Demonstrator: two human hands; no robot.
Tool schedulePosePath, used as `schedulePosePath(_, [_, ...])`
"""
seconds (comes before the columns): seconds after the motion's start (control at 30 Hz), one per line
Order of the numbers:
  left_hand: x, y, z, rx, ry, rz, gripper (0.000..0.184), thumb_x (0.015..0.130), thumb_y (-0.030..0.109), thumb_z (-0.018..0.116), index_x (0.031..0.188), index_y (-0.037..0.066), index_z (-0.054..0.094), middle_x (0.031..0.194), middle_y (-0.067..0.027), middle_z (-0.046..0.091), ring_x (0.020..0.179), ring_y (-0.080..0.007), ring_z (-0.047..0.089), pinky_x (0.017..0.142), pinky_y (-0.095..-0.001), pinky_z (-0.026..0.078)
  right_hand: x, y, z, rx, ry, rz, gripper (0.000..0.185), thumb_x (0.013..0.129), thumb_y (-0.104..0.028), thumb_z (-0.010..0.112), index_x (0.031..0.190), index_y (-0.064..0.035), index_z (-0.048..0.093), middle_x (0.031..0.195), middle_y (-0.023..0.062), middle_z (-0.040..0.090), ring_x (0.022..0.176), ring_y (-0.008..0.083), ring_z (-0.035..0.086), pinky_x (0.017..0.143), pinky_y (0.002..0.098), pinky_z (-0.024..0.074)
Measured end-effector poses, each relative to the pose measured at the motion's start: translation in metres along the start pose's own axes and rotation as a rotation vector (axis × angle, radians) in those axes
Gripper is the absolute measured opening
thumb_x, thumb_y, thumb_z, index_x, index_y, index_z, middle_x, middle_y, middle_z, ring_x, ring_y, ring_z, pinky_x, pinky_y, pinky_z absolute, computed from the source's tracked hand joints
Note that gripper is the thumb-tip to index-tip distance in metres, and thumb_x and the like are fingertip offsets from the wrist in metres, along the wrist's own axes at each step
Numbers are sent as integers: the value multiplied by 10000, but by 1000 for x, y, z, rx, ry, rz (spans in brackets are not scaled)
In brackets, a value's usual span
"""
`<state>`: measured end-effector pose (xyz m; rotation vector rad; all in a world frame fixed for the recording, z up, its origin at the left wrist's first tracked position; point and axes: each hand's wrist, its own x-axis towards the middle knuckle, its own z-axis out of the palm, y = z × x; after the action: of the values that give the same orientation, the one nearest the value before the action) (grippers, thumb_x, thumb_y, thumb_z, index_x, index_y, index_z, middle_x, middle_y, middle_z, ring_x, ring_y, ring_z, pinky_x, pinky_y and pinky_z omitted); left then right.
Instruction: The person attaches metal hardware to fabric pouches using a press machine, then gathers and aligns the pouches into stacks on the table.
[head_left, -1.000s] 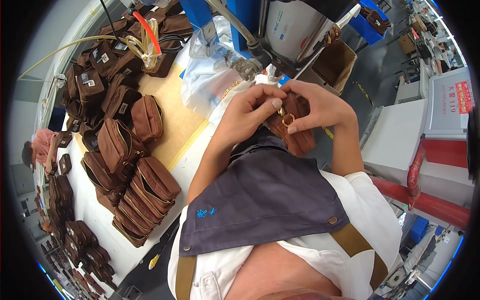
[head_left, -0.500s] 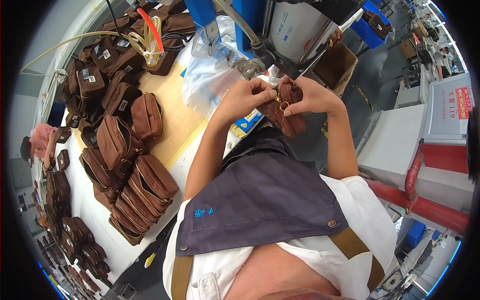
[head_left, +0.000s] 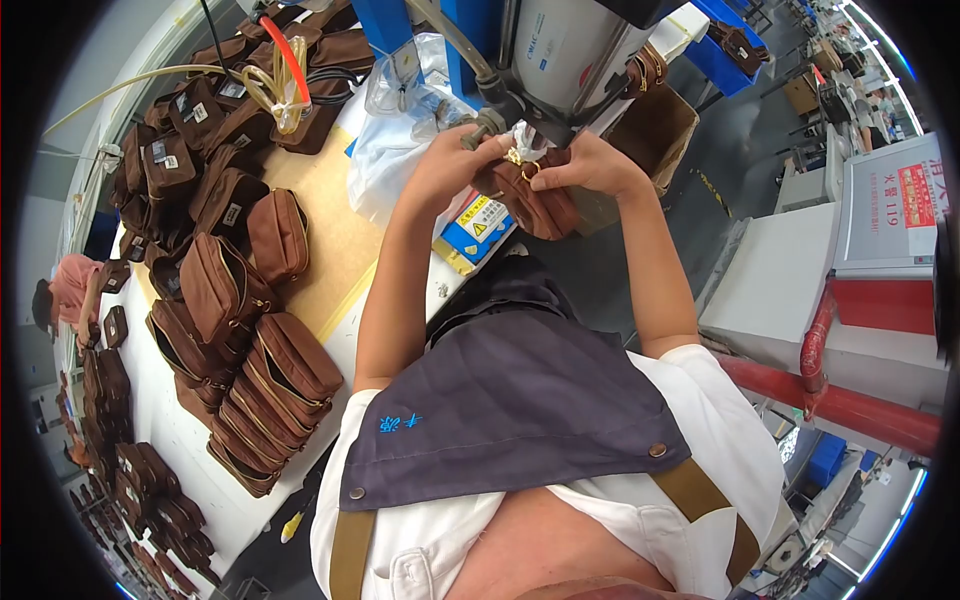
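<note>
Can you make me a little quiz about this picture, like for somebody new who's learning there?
1. What is the person's right hand holding?
2. True or false: the dark apron has blue writing on it.
3. Pick one. The long pipe at the right side of the picture is: A) green, B) red, C) yellow.

Key:
1. A brown bag.
2. True.
3. B.

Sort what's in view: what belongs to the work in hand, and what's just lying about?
Work in hand:
bag, between the hands
gold ring
machine, just beyond
stacked bags, likely same batch

Apparently just about:
cardboard box
plastic bag, use unclear
red pipe, a fixture
</note>
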<state>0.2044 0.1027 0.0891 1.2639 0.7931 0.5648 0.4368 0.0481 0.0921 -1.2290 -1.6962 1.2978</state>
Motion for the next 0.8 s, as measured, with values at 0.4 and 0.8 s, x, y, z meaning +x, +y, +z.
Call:
schedulePosePath(0.4, [15,-3,3,57,41,94,201,880,208,721,874,8,711,754,-4,656,655,-74,564,600,-252,457,-19,9,24,358,158,110,657,762,-126,844,1325,-5,527,1208,55,606,1104,148,583,986,310,465])
schedulePosePath(0.8, [14,-1,-1,128,23,48,176,872,154,721,881,-21,705,810,-27,690,741,-94,577,696,-284,486,-12,14,20,396,125,99,630,727,-164,858,1270,11,590,1193,60,633,1120,150,585,992,311,451])
